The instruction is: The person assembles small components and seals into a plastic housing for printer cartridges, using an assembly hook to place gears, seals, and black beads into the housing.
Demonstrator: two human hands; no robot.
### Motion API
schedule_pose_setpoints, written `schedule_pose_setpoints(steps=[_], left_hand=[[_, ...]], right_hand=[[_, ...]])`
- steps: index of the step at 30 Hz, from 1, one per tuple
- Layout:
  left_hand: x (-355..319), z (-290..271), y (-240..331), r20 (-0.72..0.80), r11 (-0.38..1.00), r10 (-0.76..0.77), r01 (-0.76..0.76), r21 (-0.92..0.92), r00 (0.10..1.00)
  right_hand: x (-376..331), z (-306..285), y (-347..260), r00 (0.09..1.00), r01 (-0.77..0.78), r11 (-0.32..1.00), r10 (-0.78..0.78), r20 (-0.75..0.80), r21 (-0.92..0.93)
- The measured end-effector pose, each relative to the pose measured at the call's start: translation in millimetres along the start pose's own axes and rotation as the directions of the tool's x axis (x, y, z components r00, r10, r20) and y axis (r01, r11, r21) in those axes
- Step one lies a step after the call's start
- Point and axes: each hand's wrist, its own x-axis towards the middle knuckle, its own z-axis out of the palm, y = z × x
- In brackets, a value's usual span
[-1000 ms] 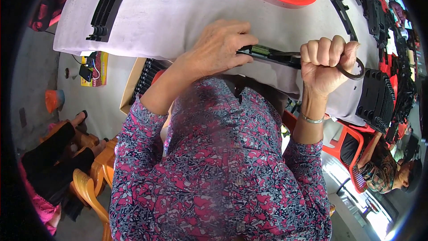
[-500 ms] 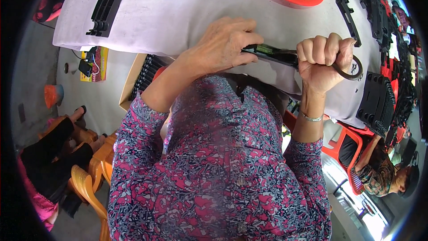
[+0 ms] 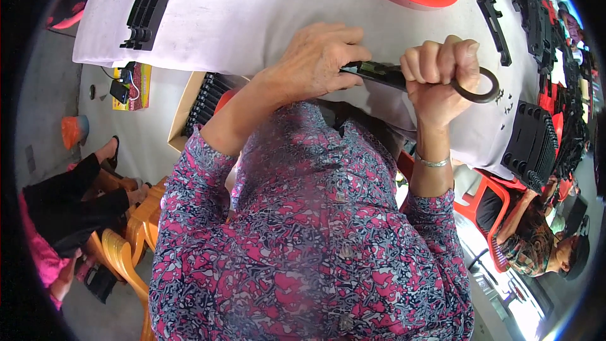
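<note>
My left hand [image 3: 323,57] is closed around one end of a narrow black plastic strip [image 3: 379,73], held just over the near edge of the cloth-covered table. My right hand [image 3: 442,76] is wrapped in a fist round scissors, whose dark ring handle [image 3: 487,96] sticks out past the little-finger-free side by the thumb. The blades are hidden by the fist and the strip, so I cannot tell exactly where they touch it. A red plate [image 3: 435,1] holding small yellow-green pieces lies on the table beyond my hands.
Long black plastic parts lie on the white tablecloth at the far left [image 3: 150,12] and right [image 3: 489,19]. A stack of black parts [image 3: 533,145] stands at the right edge. Below the table edge is a cardboard box [image 3: 184,113] of black parts. Other people sit at both sides.
My right hand has moved left, toward my left hand, carrying the scissors; the ring handle has shifted left and slightly up. My left hand has stayed nearly still.
</note>
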Motion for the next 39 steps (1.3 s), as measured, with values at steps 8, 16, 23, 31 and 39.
schedule_pose_setpoints(steps=[8, 16, 23, 31, 39], left_hand=[[0, -1, 0, 0.018, 1.0, -0.017, 0.017, -0.013, 1.0], [-1, 2, -1, 0.007, 1.0, -0.004, 0.004, 0.005, 1.0], [0, 2, -3, 0.0, 1.0, 0.017, -0.017, -0.01, 1.0], [-1, 8, -4, 0.01, 1.0, -0.002, 0.002, -0.02, 1.0], [2, 2, 0, 0.019, 1.0, -0.011, 0.012, -0.026, 1.0]], right_hand=[[1, 0, -2, 0.997, 0.047, 0.996, -0.043, 0.058, -0.078], [8, 4, 8, 0.997, -0.017, 0.994, 0.008, 0.082, 0.104], [11, 12, 8, 0.997, -0.023, 0.999, 0.026, 0.079, -0.032], [14, 29, 15, 0.999, -0.041, 0.965, 0.044, 0.009, -0.258], [19, -2, -10, 0.999, -0.026, 0.988, 0.019, 0.048, 0.153]])
